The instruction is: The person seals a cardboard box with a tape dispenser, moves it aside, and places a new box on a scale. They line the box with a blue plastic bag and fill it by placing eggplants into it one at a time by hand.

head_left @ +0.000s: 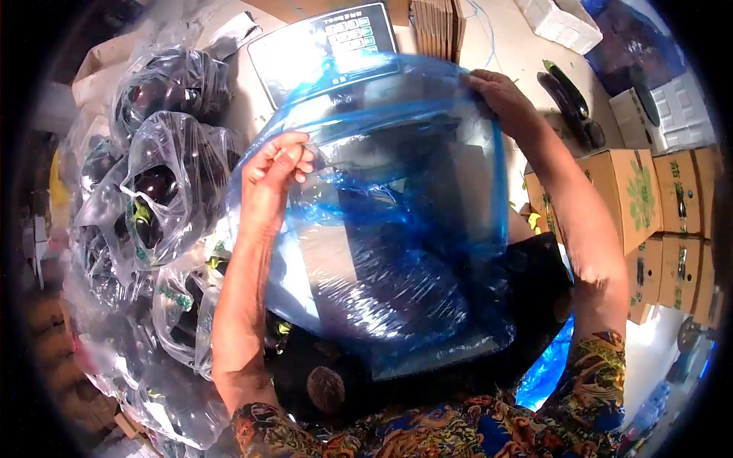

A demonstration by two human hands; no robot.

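A large, see-through blue plastic bag (397,229) is spread between my hands in front of my body, its upper edge puffed out. My left hand (282,164) has its fingers closed on the bag's left side. At the upper right, my right hand (492,90) grips the rim of the bag. Behind the bag's top edge lies a white scale with a key panel (351,34), partly covered by the plastic.
Clear bags of dark eggplants (156,183) are piled on the left. Long eggplants (569,99) lie at the upper right, near a white foam box (561,23). Printed cardboard boxes (626,191) stand at the right. Folded cardboard (437,30) is behind the bag.
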